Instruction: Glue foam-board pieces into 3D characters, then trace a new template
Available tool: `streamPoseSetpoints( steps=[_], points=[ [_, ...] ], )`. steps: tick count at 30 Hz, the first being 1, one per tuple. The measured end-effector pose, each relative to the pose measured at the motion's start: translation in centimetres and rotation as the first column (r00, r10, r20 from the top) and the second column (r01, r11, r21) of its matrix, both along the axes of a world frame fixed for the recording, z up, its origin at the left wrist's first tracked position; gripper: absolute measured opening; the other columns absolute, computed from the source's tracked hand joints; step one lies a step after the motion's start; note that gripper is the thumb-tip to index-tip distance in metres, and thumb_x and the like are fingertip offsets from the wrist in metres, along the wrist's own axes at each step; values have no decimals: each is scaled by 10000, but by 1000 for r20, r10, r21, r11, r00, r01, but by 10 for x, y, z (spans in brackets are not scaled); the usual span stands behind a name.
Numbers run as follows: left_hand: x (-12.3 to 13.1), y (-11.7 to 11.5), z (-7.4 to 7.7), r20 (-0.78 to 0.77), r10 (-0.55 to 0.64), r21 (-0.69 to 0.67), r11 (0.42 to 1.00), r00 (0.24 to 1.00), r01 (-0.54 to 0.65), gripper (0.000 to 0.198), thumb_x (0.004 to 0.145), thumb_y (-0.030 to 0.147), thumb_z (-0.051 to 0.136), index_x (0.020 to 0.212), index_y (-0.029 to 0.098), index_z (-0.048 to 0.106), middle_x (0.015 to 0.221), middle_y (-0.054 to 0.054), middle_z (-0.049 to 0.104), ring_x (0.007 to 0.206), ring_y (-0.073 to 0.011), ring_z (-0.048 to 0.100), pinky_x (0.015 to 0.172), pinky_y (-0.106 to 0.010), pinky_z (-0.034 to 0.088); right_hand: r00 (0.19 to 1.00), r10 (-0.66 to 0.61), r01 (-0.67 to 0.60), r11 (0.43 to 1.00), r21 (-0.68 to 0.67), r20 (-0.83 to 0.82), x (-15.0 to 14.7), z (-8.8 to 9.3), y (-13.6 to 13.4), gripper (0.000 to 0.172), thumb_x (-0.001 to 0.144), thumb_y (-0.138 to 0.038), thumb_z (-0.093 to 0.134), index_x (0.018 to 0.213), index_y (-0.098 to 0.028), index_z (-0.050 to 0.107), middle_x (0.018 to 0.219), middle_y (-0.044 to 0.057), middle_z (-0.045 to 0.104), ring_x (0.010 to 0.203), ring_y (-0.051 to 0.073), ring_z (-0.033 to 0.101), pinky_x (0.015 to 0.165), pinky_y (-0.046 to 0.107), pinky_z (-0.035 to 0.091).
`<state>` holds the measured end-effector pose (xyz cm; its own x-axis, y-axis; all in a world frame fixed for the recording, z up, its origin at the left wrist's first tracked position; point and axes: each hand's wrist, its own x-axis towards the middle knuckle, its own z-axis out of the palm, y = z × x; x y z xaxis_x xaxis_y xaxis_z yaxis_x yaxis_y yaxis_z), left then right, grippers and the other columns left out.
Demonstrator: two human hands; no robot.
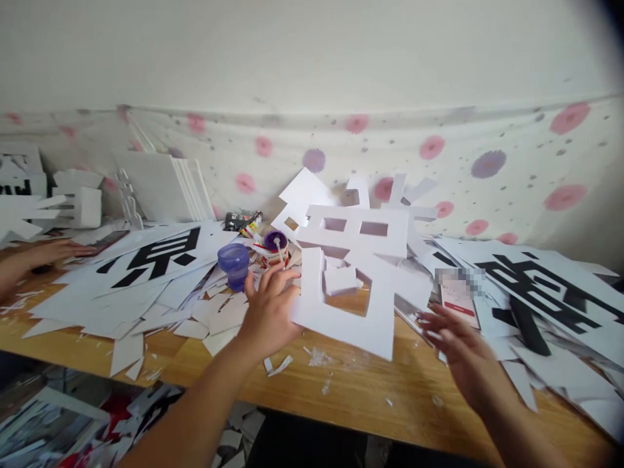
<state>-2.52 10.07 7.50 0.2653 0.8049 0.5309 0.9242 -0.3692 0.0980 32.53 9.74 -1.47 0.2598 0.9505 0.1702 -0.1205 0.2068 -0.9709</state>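
A large white foam-board character cut-out (348,325), with square openings, stands tilted in front of me over the table. My left hand (273,305) grips its left edge, fingers behind and thumb to the side. Through its lower opening a small white block (340,281) shows. My right hand (461,351) is open and slightly blurred, its fingers stretched toward the cut-out's right side without holding anything. Just beyond those fingers lies a phone (458,299) with a partly pixelated screen. A blue-purple plastic cup (234,265) stands to the left of my left hand.
Paper sheets with black characters lie left (156,257) and right (546,292). Behind the cup is an open can with a purple rim (275,242). White boards (160,185) lean on the wall. Another person's hand (56,252) rests at far left. Scraps litter the wooden table (341,396).
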Motion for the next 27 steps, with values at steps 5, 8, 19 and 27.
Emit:
streamPoseSetpoints(
  steps=[5, 8, 19, 27],
  points=[
    [78, 16, -10, 284, 147, 169, 965, 947, -201, 301, 709, 402, 735, 915, 246, 580, 1303, -163, 538, 1317, -432, 383, 1042, -692, 179, 948, 311, -301, 945, 127, -64, -84, 25, 1, 788, 641, -659, 769, 1298, -313, 505, 1294, 127, 616, 1199, 333, 578, 914, 504, 509],
    [115, 24, -17, 373, 138, 184, 958, 918, -219, 336, 755, 466, 709, 948, 235, 560, 1343, -197, 477, 1346, -442, 340, 1040, -702, 185, 931, 278, -220, 944, 246, -235, -119, 62, 11, 738, 745, -618, 687, 1357, -298, 426, 1399, 150, 539, 1258, 332, 535, 888, 478, 534],
    [107, 60, -30, 622, -267, -11, 937, 736, 349, 1059, 573, 627, 822, 1442, 250, 346, 1479, -224, 362, 1389, -433, 323, 1126, -625, 227, 872, 23, 85, 976, 198, -490, -43, 109, 79, 354, 706, -408, 675, 982, -189, 644, 905, 49, 740, 813, 256, 697, 693, 366, 582],
    [131, 81, -16, 997, -45, 78, 537, -64, 840, 941, 552, 633, 844, 1333, 233, 505, 1406, -174, 514, 1296, -369, 482, 987, -446, 473, 870, 147, -75, 983, 167, -472, -42, 122, 95, 423, 700, -519, 621, 936, -171, 665, 806, 74, 751, 745, 310, 712, 685, 453, 599]
  ],
)
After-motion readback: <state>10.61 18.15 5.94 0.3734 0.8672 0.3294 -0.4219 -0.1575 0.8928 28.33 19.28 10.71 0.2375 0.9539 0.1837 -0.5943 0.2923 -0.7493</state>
